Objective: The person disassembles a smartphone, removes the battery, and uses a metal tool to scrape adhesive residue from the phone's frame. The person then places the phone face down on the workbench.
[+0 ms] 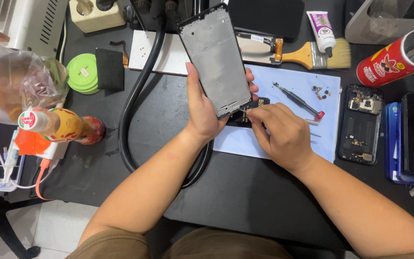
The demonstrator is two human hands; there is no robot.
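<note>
Left hand [202, 112] gripping phone frame [215, 60], long axis upright

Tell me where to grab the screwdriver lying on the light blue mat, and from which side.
Probably best on the dark shaft just behind the red cap of the screwdriver, coming from above. It lies flat and diagonal on the light blue mat, tip toward the upper left, so pinch across the handle. The right hand sits just below the cap end; the left hand holds the phone frame.
</note>
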